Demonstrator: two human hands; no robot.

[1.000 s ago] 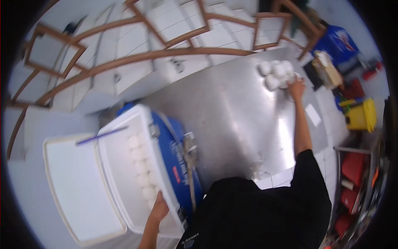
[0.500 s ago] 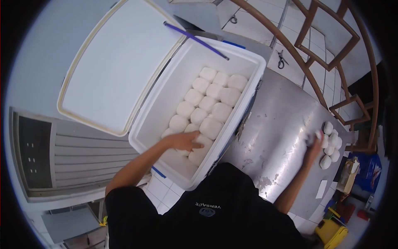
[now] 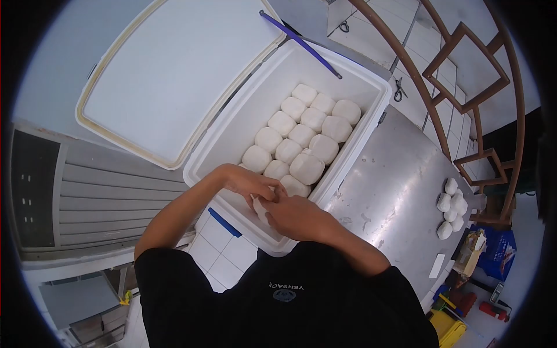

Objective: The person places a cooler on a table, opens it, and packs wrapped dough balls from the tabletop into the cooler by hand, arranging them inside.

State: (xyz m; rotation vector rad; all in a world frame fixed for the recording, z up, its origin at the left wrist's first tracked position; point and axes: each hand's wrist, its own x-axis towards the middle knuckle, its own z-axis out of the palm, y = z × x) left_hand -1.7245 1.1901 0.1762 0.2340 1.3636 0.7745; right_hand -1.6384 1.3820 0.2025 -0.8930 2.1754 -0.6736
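Note:
Inside the open white cooler box [image 3: 200, 174], pale dough balls [image 3: 288, 151] sit packed side by side in rows. My left hand [image 3: 253, 184] and my right hand [image 3: 299, 218] meet over the near end of the box, fingers bent inward. Between them a piece of white dough [image 3: 261, 211] shows, mostly covered by the fingers, and both hands close on it. Just beyond the fingers, some dough balls are partly hidden. Away to the right, a small cluster of dough balls [image 3: 451, 216] rests on the metal table.
The cooler's raised lid [image 3: 180, 69] leans back on the left, and a purple strap [image 3: 301, 43] stretches from it to the box. Right of the box stands a metal table [image 3: 394, 168]. Scissors [image 3: 399, 90] hang on the tiled wall behind a brown curved frame [image 3: 429, 104].
My right hand has moved from the dough cluster on the table to the box and joined my left hand. A piece of dough now shows between them. The view has shifted slightly.

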